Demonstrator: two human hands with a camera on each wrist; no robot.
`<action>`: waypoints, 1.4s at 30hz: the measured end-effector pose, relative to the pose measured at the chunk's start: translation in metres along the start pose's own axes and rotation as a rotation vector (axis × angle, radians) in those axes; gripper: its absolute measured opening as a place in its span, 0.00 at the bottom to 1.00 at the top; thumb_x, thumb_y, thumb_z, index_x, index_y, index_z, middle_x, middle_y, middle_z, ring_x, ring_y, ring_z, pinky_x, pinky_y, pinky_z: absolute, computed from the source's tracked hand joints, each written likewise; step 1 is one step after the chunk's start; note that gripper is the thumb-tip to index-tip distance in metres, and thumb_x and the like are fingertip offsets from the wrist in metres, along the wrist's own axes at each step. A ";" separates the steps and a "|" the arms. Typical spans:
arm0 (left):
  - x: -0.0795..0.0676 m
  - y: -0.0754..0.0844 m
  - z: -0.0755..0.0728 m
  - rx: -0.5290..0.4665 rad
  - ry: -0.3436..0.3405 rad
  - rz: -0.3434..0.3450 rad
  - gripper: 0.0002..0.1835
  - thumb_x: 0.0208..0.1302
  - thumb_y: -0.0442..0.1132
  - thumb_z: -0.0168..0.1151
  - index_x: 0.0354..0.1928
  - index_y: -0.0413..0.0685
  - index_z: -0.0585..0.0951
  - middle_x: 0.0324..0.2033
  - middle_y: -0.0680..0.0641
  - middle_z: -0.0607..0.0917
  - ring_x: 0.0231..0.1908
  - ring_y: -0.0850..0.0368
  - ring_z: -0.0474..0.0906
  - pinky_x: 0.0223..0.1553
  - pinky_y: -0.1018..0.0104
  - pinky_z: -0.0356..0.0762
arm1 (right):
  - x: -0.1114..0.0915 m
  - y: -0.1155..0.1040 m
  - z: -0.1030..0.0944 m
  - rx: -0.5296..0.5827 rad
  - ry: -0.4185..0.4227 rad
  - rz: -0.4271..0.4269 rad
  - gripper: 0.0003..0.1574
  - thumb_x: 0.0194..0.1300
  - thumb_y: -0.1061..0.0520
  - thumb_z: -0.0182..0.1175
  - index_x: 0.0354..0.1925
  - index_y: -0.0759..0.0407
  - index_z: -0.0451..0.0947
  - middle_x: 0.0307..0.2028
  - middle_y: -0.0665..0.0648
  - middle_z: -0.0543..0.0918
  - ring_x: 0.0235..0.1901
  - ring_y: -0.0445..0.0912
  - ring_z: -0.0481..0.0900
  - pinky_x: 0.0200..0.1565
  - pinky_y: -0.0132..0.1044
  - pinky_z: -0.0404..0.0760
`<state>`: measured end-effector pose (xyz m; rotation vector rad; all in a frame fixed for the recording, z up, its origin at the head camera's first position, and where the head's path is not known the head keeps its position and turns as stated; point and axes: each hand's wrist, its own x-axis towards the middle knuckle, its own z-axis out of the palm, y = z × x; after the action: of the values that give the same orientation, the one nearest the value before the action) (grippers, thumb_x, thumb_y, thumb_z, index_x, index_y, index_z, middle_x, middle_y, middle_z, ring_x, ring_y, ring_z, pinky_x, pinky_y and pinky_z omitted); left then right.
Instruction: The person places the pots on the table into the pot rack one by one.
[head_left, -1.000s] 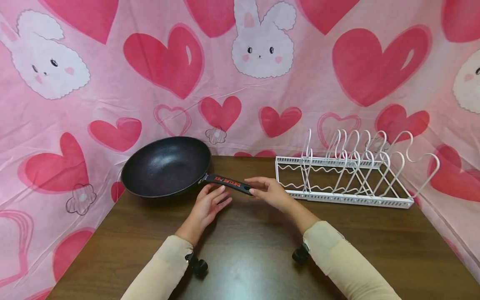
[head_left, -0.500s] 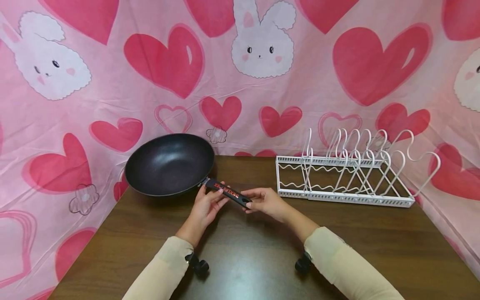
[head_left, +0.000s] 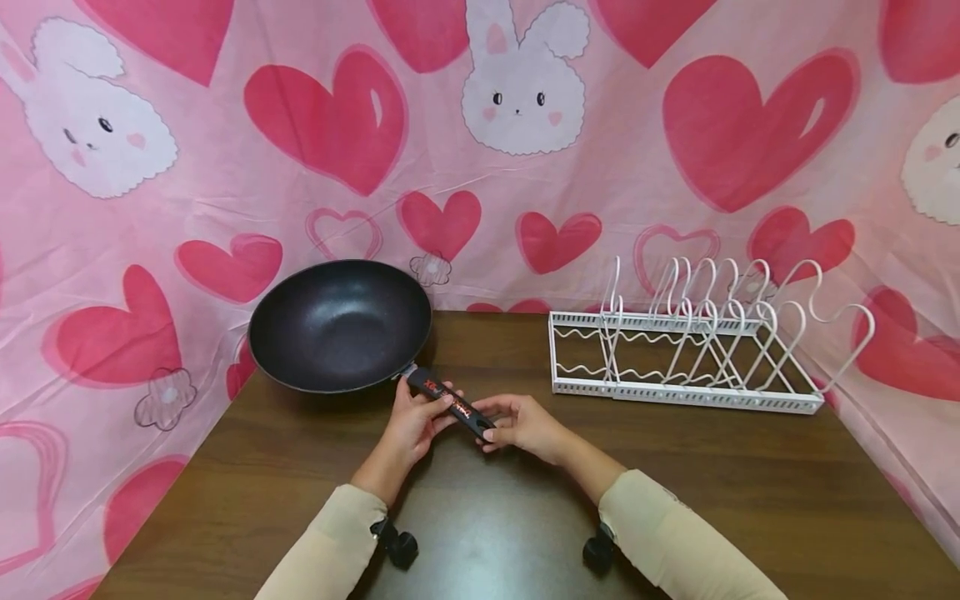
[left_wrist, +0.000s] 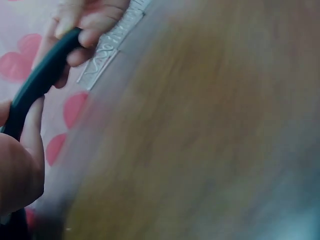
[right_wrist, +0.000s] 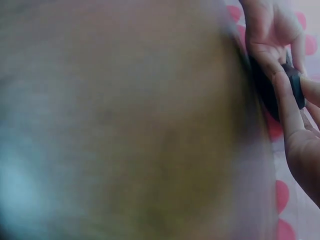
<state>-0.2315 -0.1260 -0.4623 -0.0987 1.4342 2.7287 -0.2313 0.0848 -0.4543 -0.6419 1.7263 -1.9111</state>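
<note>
A white metal rack (head_left: pixel 690 396), a long low rectangular frame with upright wire dividers curled at the top, stands on the dark brown wood-grain table (head_left: pixel 487 517). Well to the left of the rack is a round, deep black frying pan (head_left: pixel 341 325), its bowl tilted so that the smooth inside faces the person; whether its underside touches the wood cannot be told. Its black handle (head_left: pixel 467 414), printed with red lettering, slants from the bowl toward the rack's near left side and ends short of it, angled down toward the person. The left hand (head_left: pixel 415 421), farther from the rack, holds the handle close to the bowl, thumb over the top and fingers beneath. The right hand (head_left: pixel 525 429), just in front and to the left of the rack's near left corner, pinches the handle's free end between thumb and fingers, a narrow grip. Both forearms wear cream sleeves (head_left: pixel 675 533), and a small black device (head_left: pixel 402 548) sits at each wrist, nearer the person than the rack. Behind the rack hangs a pink cloth (head_left: pixel 622 167) patterned with red hearts and white rabbit faces. Both wrist views show the wood only as a blur.
</note>
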 end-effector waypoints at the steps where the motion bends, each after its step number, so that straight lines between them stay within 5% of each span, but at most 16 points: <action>1: -0.001 0.000 -0.001 0.016 -0.002 0.002 0.47 0.59 0.12 0.50 0.72 0.52 0.42 0.49 0.35 0.75 0.40 0.49 0.85 0.36 0.53 0.84 | 0.000 0.002 0.001 0.000 -0.004 0.004 0.29 0.60 0.77 0.58 0.60 0.78 0.67 0.48 0.67 0.77 0.38 0.55 0.84 0.42 0.50 0.84; 16: -0.026 -0.002 -0.002 0.070 -0.057 0.043 0.44 0.57 0.12 0.51 0.67 0.57 0.49 0.41 0.44 0.78 0.42 0.50 0.84 0.34 0.55 0.84 | -0.014 -0.002 0.015 -0.173 0.017 0.023 0.27 0.55 0.76 0.65 0.54 0.71 0.73 0.44 0.63 0.79 0.35 0.53 0.84 0.37 0.47 0.85; 25: -0.036 0.002 0.012 0.181 -0.137 0.165 0.45 0.54 0.13 0.58 0.67 0.53 0.51 0.44 0.38 0.79 0.43 0.48 0.84 0.33 0.56 0.84 | -0.027 -0.012 0.029 -0.729 0.189 -0.135 0.25 0.51 0.58 0.76 0.48 0.58 0.81 0.37 0.51 0.85 0.33 0.40 0.83 0.36 0.33 0.81; 33: -0.038 0.006 0.024 0.343 -0.142 0.246 0.52 0.53 0.15 0.63 0.72 0.54 0.49 0.43 0.39 0.80 0.43 0.45 0.84 0.32 0.56 0.84 | -0.036 -0.014 0.050 -1.142 0.327 -0.249 0.34 0.48 0.56 0.77 0.54 0.64 0.80 0.42 0.60 0.87 0.35 0.48 0.85 0.38 0.42 0.82; 37: -0.039 0.008 0.026 0.398 -0.167 0.263 0.50 0.51 0.17 0.67 0.71 0.52 0.53 0.47 0.35 0.80 0.44 0.42 0.84 0.37 0.56 0.84 | -0.038 -0.013 0.053 -1.127 0.357 -0.251 0.32 0.48 0.61 0.76 0.53 0.64 0.80 0.39 0.60 0.87 0.37 0.51 0.85 0.38 0.44 0.82; 42: -0.044 0.014 0.025 0.308 -0.275 0.225 0.50 0.55 0.15 0.60 0.74 0.54 0.51 0.63 0.33 0.71 0.56 0.36 0.76 0.49 0.57 0.80 | -0.041 -0.011 0.053 -1.019 0.360 -0.225 0.30 0.49 0.64 0.75 0.53 0.63 0.81 0.37 0.59 0.87 0.32 0.45 0.83 0.33 0.39 0.80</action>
<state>-0.1892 -0.1143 -0.4337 0.4582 1.8461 2.5062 -0.1666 0.0706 -0.4394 -0.8833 2.9758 -1.1859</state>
